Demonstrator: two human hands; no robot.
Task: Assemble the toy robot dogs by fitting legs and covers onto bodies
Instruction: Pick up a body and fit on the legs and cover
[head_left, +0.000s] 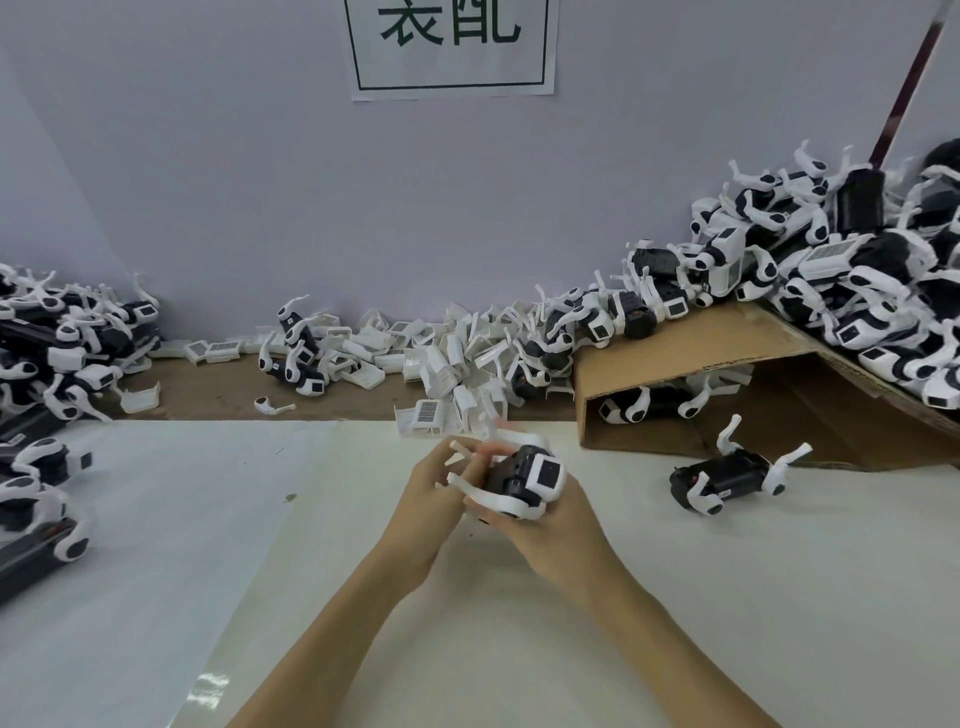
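I see both hands mid-desk, w/ one dog (524, 480) held between them, off the surface. Right hand (550, 525) cups it from below, fingers curled round the black body; its white face plate points up-right. Left hand (441, 486) comes in from the left, fingers curled onto the dog's white legs (480, 491), pinching near the top one. Top of the dog is blurred, can't tell what's there.

Just right of the hands, another dog (727, 475) lies on the desk, legs sticking up, no cover on it afaict. Behind it a cardboard ramp (675, 348) sits at the desk's right rear, w/ a big pile of dogs (831, 270) on top & one more dog under the flap. Loose white covers (447, 358) are heaped along the rear edge, center. Another dog pile (57, 358) at the left edge, rear to mid. Paper sign (451, 47) on the wall behind.
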